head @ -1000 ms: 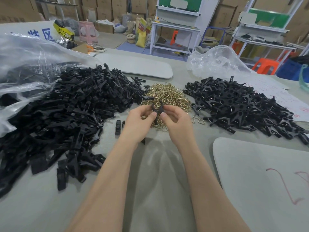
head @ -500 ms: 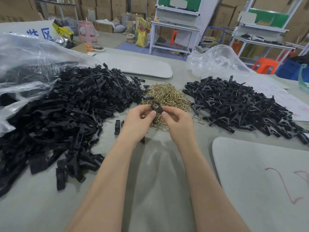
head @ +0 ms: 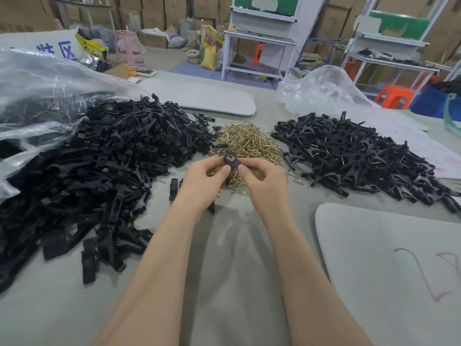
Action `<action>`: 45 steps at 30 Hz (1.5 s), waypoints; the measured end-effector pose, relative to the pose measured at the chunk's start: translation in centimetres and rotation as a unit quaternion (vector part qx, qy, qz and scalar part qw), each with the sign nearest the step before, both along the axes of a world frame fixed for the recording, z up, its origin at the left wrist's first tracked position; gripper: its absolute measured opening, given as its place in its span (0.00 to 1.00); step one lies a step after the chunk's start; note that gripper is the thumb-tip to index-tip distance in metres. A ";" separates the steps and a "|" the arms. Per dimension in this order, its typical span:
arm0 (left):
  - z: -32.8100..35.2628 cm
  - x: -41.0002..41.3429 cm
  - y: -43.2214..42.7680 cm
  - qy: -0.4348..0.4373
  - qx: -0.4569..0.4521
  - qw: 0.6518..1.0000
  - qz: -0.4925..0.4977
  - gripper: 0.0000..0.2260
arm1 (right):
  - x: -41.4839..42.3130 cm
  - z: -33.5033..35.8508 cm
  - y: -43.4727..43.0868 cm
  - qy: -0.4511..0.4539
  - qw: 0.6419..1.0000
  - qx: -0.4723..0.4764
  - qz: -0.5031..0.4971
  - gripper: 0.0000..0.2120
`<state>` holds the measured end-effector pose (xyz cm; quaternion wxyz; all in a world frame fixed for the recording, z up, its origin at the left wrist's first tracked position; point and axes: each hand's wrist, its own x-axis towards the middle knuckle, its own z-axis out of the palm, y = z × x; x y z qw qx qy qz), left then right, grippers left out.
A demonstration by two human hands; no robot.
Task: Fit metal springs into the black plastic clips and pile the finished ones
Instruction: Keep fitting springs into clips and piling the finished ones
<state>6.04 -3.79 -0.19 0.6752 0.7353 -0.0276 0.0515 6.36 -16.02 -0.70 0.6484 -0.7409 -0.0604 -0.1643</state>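
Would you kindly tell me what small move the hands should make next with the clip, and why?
Probably carry the clip right to the finished pile: left hand and right hand both pinch it above the springs, though I cannot see whether its spring is seated.

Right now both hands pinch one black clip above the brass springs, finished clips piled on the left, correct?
No: the head view shows the finished clips piled on the right. Left hand and right hand do pinch the clip above the springs.
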 end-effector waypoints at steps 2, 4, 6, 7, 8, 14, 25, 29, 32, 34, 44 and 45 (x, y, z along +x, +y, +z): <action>0.0 0.0 0.1 -0.002 -0.006 1.000 -0.001 0.14 | 0.0 0.0 0.1 -0.001 1.000 -0.004 -0.001 0.09; 0.0 0.2 0.2 -0.008 -0.010 1.000 0.010 0.13 | -0.1 0.0 0.3 0.005 1.000 -0.002 0.003 0.10; 0.2 0.3 0.4 -0.015 -0.035 0.998 0.044 0.11 | -0.2 -0.1 0.5 0.021 1.000 0.002 0.003 0.12; 0.4 0.4 0.6 -0.013 -0.057 0.996 0.069 0.09 | -0.3 -0.1 0.6 0.031 0.999 -0.002 0.003 0.12; 0.5 0.5 0.9 -0.008 -0.078 0.992 0.101 0.08 | -0.3 -0.1 0.6 0.042 0.999 -0.012 0.004 0.12; 0.7 0.3 3.0 -0.018 0.033 0.960 0.278 0.15 | -1.1 -0.6 1.5 0.050 0.984 -0.166 0.049 0.14; 0.5 -1.0 2.3 0.073 0.547 0.834 0.009 0.19 | 0.0 -0.4 0.1 0.088 0.988 -0.122 -0.024 0.15; 0.6 -1.2 2.2 0.064 0.550 0.833 -0.011 0.12 | 0.2 -0.6 0.0 0.097 0.989 -0.110 -0.022 0.14; 0.8 -1.0 2.1 0.043 0.522 0.852 0.010 0.08 | 0.1 -0.6 0.1 0.097 0.989 -0.111 -0.021 0.14; 0.8 -0.6 1.8 0.004 0.432 0.900 0.051 0.07 | 0.0 -0.3 0.1 0.095 0.993 -0.064 -0.011 0.14; 0.1 0.0 0.8 0.014 -0.018 0.999 0.030 0.06 | -0.1 0.7 0.4 0.103 0.968 0.221 0.062 0.10; 0.1 0.0 0.6 0.011 -0.008 1.000 0.022 0.05 | -0.1 0.7 0.4 0.095 0.970 0.216 0.065 0.10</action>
